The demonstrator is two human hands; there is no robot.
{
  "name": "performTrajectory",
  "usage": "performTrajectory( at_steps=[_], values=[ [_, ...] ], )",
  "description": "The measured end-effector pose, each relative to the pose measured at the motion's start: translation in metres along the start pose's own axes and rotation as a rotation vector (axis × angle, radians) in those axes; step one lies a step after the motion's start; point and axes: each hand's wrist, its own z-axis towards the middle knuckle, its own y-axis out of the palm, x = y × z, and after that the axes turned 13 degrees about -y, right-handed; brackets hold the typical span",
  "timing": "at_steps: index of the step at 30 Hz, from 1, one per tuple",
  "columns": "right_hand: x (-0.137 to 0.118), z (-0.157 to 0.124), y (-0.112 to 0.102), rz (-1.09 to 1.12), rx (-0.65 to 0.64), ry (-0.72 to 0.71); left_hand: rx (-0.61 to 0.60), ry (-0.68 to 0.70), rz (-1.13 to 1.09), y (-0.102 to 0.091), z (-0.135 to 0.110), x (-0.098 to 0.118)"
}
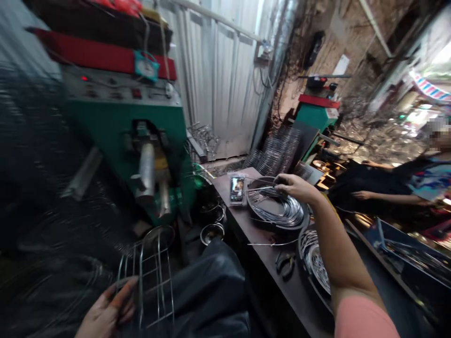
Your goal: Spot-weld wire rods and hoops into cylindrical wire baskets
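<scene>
My left hand (109, 307), low at the left, has its fingers closed on the side of a wire rack (158, 284) made of thin shiny metal rods. The rack stands against my dark-clad leg. Over on the bench (243, 230), my right hand (294, 186) reaches above a round dark tray (273, 227) that holds a ring of curved metal wires (287, 211). Its thumb and fingers pinch the end of a thin metal wire (260, 188), which points left across the tray. A phone (237, 188) with a lit screen stands beside this tray.
A green machine (102, 124) with a red top stands at the left. Pliers (286, 266) and a second tray of wire (319, 267) lie nearer on the bench. Metal bowls (212, 233) sit below. At right are a blue box (405, 267) and another person (419, 180).
</scene>
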Motion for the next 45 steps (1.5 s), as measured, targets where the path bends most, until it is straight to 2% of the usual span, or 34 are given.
performTrajectory(
  at_steps=[4, 7, 13, 15, 17, 20, 24, 32, 45],
  values=[
    [-0.034, 0.009, 0.054, 0.294, 0.055, -0.126, -0.009, 0.1, -0.177, 0.004, -0.012, 0.035],
    [-0.05, 0.024, 0.109, 0.4, 0.093, -0.181, -0.037, 0.187, -0.224, 0.006, -0.002, 0.051],
    [-0.062, 0.058, 0.222, 0.517, 0.209, -0.248, -0.058, 0.158, -0.246, 0.013, 0.044, 0.049],
    [-0.062, 0.067, 0.248, 0.516, 0.22, -0.261, -0.065, 0.142, -0.261, 0.016, 0.053, 0.048],
    [-0.062, 0.075, 0.265, 0.525, 0.217, -0.263, -0.084, 0.128, -0.274, 0.019, 0.058, 0.048],
    [-0.062, 0.084, 0.277, 0.531, 0.216, -0.28, -0.113, 0.113, -0.29, 0.022, 0.063, 0.049],
    [-0.059, 0.094, 0.283, 0.472, 0.213, -0.324, -0.13, 0.094, -0.306, 0.025, 0.072, 0.05],
    [-0.05, 0.105, 0.288, 0.422, 0.194, -0.318, -0.126, 0.065, -0.343, 0.033, 0.082, 0.054],
    [-0.043, 0.113, 0.292, 0.489, 0.182, -0.295, -0.138, 0.039, -0.363, 0.037, 0.093, 0.059]
  ],
)
